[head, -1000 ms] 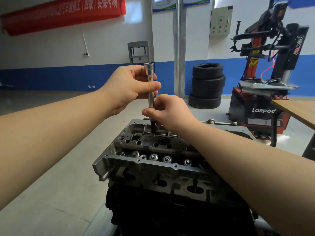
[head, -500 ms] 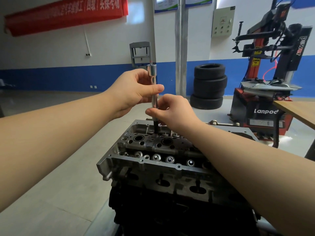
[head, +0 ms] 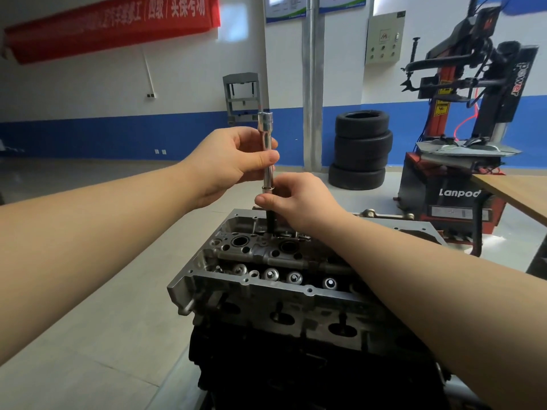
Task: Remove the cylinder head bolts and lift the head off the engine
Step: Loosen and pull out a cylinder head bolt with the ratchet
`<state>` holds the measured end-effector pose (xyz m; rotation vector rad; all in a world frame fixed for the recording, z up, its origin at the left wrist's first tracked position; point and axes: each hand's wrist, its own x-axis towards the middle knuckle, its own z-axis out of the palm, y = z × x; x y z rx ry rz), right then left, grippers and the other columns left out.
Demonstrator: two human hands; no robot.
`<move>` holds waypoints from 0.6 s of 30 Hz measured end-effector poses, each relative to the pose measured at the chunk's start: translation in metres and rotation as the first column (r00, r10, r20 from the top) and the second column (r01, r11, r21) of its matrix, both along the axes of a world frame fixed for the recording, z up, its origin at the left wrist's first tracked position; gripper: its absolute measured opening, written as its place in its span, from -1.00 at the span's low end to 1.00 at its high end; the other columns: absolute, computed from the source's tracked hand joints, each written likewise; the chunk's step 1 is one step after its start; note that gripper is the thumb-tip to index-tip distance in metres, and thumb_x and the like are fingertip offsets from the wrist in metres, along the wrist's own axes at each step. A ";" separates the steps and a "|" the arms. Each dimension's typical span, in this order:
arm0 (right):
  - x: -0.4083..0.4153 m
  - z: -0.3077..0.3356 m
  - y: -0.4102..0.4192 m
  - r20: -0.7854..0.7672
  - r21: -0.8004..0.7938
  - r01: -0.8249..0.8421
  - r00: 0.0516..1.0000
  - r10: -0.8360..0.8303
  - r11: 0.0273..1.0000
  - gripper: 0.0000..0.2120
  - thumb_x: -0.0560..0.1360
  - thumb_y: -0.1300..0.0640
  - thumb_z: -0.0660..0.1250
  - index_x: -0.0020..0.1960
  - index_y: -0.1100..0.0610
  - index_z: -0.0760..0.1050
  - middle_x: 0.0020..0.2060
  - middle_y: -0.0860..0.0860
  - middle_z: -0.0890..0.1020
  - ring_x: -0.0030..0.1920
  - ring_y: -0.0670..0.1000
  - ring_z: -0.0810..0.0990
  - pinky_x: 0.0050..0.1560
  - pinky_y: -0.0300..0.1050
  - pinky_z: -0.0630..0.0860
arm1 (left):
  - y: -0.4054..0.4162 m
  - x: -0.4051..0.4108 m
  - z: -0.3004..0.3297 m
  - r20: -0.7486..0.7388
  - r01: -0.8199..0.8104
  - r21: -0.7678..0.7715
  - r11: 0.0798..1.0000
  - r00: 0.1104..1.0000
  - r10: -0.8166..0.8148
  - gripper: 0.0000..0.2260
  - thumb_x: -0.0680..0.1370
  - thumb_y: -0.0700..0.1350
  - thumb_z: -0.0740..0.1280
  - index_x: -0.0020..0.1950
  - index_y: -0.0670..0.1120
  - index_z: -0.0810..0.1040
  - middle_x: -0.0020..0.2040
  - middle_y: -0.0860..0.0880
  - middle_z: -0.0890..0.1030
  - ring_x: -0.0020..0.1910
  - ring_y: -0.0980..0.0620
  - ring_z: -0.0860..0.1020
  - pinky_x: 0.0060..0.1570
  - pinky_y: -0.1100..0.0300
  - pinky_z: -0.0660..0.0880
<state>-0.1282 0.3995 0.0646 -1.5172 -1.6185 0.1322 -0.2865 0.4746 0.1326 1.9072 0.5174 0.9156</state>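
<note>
Chrome extension bar's (head: 267, 155) tip hidden

A stack of three black tyres (head: 361, 149) stood on the floor against the blue-banded wall. Just left of it rose a grey pillar (head: 313, 84); to its right stood a red-and-black tyre changer (head: 461, 161), with a wooden tabletop (head: 521, 193) beyond. A red banner (head: 112, 25) hung high to the left.

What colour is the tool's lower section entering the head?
Black, below the chrome extension bar; head view.
</note>
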 end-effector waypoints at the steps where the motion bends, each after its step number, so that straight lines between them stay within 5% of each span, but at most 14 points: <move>1: 0.001 0.000 -0.001 0.005 0.004 -0.022 1.000 0.022 1.000 -0.80 0.58 -0.06 0.47 -0.19 -0.09 0.55 -0.38 -0.14 0.56 -0.34 -0.25 0.52 -0.33 -0.41 0.32 | 0.000 -0.001 0.000 0.017 0.042 -0.046 0.998 0.999 -0.042 -0.81 0.63 -0.24 0.43 0.24 -0.11 0.66 0.02 -0.01 0.77 0.07 -0.04 0.76 -0.07 0.21 0.68; 4: 0.001 0.000 -0.003 -0.038 -0.020 -0.091 0.995 0.091 0.996 -0.81 0.66 0.02 0.37 -0.14 -0.08 0.56 -0.31 -0.17 0.63 -0.28 -0.28 0.57 -0.22 -0.38 0.40 | 0.000 -0.005 0.000 0.034 0.087 -0.078 0.993 0.996 -0.084 -0.78 0.67 -0.30 0.36 0.30 -0.16 0.63 0.09 -0.11 0.77 0.09 -0.10 0.76 -0.02 0.16 0.69; 7: -0.002 -0.001 -0.001 -0.090 -0.054 -0.117 0.990 0.112 0.992 -0.86 0.61 -0.10 0.40 0.04 -0.04 0.60 -0.15 -0.12 0.70 -0.12 -0.17 0.65 -0.06 -0.17 0.55 | 0.000 -0.007 0.000 0.024 -0.018 0.052 0.998 1.000 0.017 -0.77 0.55 -0.26 0.52 0.19 -0.16 0.65 -0.03 -0.09 0.76 -0.02 -0.08 0.77 -0.12 0.17 0.69; 11: -0.003 -0.001 0.000 -0.019 -0.019 0.028 0.999 -0.028 0.999 -0.74 0.48 -0.22 0.52 -0.13 -0.11 0.51 -0.25 -0.15 0.63 -0.26 -0.23 0.58 -0.26 -0.32 0.39 | -0.001 -0.004 -0.004 0.018 -0.105 0.114 0.988 0.994 0.103 -0.66 0.42 -0.08 0.61 0.13 -0.12 0.65 -0.05 -0.05 0.73 -0.06 -0.01 0.75 -0.16 0.22 0.68; 15: -0.001 -0.001 -0.001 0.006 -0.010 -0.020 1.000 0.021 1.000 -0.82 0.59 -0.06 0.45 -0.04 0.03 0.58 -0.24 -0.09 0.62 -0.21 -0.11 0.57 -0.19 -0.17 0.42 | 0.000 -0.007 -0.006 0.044 0.089 -0.065 0.994 0.995 -0.086 -0.77 0.67 -0.29 0.37 0.32 -0.15 0.63 0.12 -0.11 0.76 0.12 -0.10 0.75 0.03 0.12 0.70; 18: -0.001 0.000 -0.002 -0.088 -0.058 -0.099 0.992 0.094 0.993 -0.86 0.66 0.06 0.35 0.12 0.10 0.62 -0.12 -0.03 0.70 -0.04 0.01 0.67 0.06 -0.03 0.57 | -0.001 -0.007 -0.006 0.030 0.045 -0.039 0.998 0.999 -0.044 -0.78 0.65 -0.32 0.37 0.29 -0.18 0.64 0.08 -0.15 0.76 0.08 -0.13 0.76 0.06 0.06 0.71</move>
